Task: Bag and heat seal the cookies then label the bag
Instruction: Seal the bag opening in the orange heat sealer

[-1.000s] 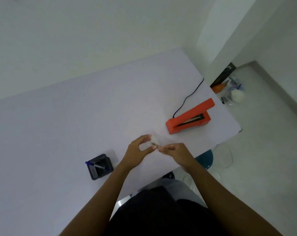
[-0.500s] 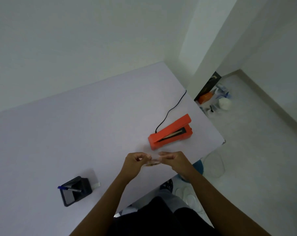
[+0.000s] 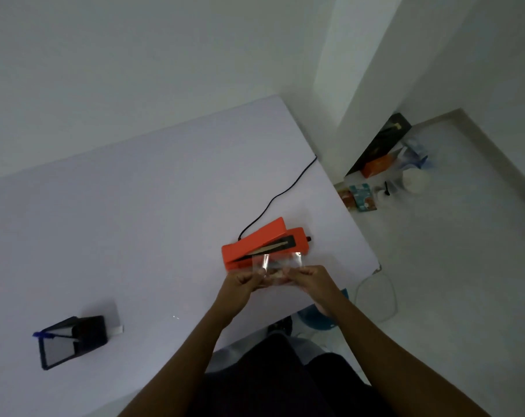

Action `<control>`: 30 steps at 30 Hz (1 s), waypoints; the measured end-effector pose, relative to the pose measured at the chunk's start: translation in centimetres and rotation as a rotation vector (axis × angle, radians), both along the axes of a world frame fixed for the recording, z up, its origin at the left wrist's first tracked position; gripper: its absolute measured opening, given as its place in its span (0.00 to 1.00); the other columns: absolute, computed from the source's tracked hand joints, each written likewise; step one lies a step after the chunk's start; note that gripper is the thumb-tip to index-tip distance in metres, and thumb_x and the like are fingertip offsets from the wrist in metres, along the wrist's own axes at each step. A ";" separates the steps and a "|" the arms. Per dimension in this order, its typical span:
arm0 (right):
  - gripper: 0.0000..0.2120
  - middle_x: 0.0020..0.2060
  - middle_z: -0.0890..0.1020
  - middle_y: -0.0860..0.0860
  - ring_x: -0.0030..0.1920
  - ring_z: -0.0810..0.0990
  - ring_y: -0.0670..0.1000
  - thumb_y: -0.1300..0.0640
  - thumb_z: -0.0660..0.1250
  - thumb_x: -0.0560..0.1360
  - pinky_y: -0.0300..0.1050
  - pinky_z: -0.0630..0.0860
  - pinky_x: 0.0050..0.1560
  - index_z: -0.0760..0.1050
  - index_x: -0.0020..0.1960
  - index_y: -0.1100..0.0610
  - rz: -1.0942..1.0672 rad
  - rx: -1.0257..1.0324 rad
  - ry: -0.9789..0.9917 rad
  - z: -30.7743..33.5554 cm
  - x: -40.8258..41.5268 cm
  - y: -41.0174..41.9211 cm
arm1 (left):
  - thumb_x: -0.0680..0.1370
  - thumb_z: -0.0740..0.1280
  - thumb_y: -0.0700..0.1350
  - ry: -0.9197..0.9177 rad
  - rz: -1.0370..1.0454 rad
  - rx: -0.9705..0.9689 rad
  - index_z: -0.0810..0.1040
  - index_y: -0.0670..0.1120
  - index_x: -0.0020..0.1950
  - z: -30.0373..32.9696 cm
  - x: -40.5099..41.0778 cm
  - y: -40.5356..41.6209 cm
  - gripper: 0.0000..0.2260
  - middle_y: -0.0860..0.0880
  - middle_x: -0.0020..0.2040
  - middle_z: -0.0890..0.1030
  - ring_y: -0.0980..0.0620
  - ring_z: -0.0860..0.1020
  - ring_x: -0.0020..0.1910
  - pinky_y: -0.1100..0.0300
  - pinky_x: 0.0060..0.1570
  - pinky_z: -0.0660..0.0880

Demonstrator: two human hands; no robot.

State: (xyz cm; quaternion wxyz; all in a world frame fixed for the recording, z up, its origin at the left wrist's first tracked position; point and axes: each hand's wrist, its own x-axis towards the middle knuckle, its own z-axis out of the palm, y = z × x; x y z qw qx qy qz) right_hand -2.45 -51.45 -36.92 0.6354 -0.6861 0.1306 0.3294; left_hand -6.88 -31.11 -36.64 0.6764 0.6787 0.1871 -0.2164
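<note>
A small clear plastic bag (image 3: 277,264) with something brownish, likely a cookie, low inside it is held up between both hands. My left hand (image 3: 240,281) pinches its left side and my right hand (image 3: 310,278) pinches its right side. The bag's upper edge overlaps the front of the orange heat sealer (image 3: 264,246), whose lid stands raised. A black cord (image 3: 280,195) runs from the sealer to the table's far right edge. A black holder (image 3: 71,340) with a blue pen sits at the near left, a white label strip (image 3: 118,329) beside it.
The white table (image 3: 134,221) ends close to the sealer on the right. On the floor to the right lie boxes and packets (image 3: 381,167), a white bag (image 3: 416,180) and a clear round lid (image 3: 375,296). A blue stool (image 3: 321,320) shows under the table edge.
Both hands have moved the bag forward, right up to the sealer's front, and spread it upright. The view has shifted, so the sealer and holder sit lower in frame.
</note>
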 end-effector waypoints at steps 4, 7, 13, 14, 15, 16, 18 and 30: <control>0.19 0.48 0.87 0.59 0.51 0.86 0.59 0.50 0.75 0.70 0.53 0.80 0.59 0.84 0.53 0.64 -0.012 0.038 0.028 -1.2 0.9 -1.0 | 0.82 0.62 0.48 0.033 0.063 0.145 0.86 0.47 0.48 -1.0 0.1 -2.0 0.13 0.52 0.46 0.87 0.55 0.84 0.47 0.57 0.51 0.77; 0.22 0.47 0.87 0.61 0.52 0.85 0.61 0.46 0.75 0.69 0.52 0.79 0.59 0.85 0.51 0.65 -0.027 0.060 0.083 -2.2 1.5 -0.9 | 0.82 0.62 0.44 0.050 0.171 0.217 0.85 0.47 0.44 -1.1 0.3 -2.5 0.13 0.53 0.42 0.87 0.59 0.83 0.40 0.65 0.41 0.74; 0.12 0.45 0.88 0.56 0.46 0.87 0.52 0.56 0.70 0.77 0.43 0.82 0.48 0.84 0.51 0.64 0.054 -0.004 -0.005 -3.1 2.8 0.1 | 0.81 0.65 0.49 0.111 0.334 0.239 0.84 0.42 0.44 -2.4 0.6 -2.3 0.14 0.45 0.37 0.85 0.51 0.81 0.34 0.65 0.34 0.75; 0.11 0.44 0.87 0.56 0.43 0.87 0.49 0.58 0.69 0.78 0.37 0.81 0.43 0.83 0.52 0.66 0.056 -0.003 -0.021 -3.0 2.9 0.2 | 0.80 0.66 0.50 0.134 0.365 0.237 0.84 0.42 0.43 -2.7 0.7 -2.2 0.14 0.43 0.37 0.84 0.51 0.80 0.33 0.63 0.35 0.75; 0.11 0.42 0.86 0.56 0.39 0.86 0.46 0.59 0.68 0.79 0.34 0.80 0.39 0.82 0.52 0.68 0.060 0.000 -0.034 -3.1 3.0 0.3 | 0.80 0.67 0.51 0.159 0.391 0.224 0.84 0.42 0.43 -2.9 0.7 -2.2 0.14 0.42 0.37 0.84 0.50 0.78 0.32 0.61 0.35 0.75; 0.12 0.41 0.86 0.56 0.37 0.86 0.44 0.60 0.68 0.79 0.33 0.79 0.36 0.82 0.53 0.69 0.064 -0.001 -0.042 -3.3 3.1 0.4 | 0.79 0.67 0.51 0.186 0.415 0.201 0.84 0.42 0.43 -3.0 0.8 -2.1 0.14 0.43 0.37 0.83 0.51 0.77 0.32 0.60 0.35 0.74; 0.12 0.39 0.86 0.56 0.36 0.85 0.44 0.59 0.68 0.79 0.33 0.79 0.36 0.82 0.51 0.69 0.065 -0.016 -0.052 -3.9 3.0 0.6 | 0.78 0.68 0.53 0.244 0.459 0.158 0.84 0.43 0.43 -3.2 1.0 -2.1 0.14 0.46 0.36 0.82 0.52 0.75 0.33 0.60 0.35 0.72; 0.15 0.39 0.86 0.58 0.35 0.82 0.46 0.53 0.71 0.77 0.34 0.77 0.34 0.84 0.46 0.66 -0.087 -0.117 -0.027 -5.6 3.2 1.0 | 0.78 0.68 0.56 0.358 0.580 0.055 0.79 0.51 0.44 -3.0 2.1 -3.0 0.10 0.48 0.43 0.79 0.44 0.73 0.46 0.51 0.45 0.72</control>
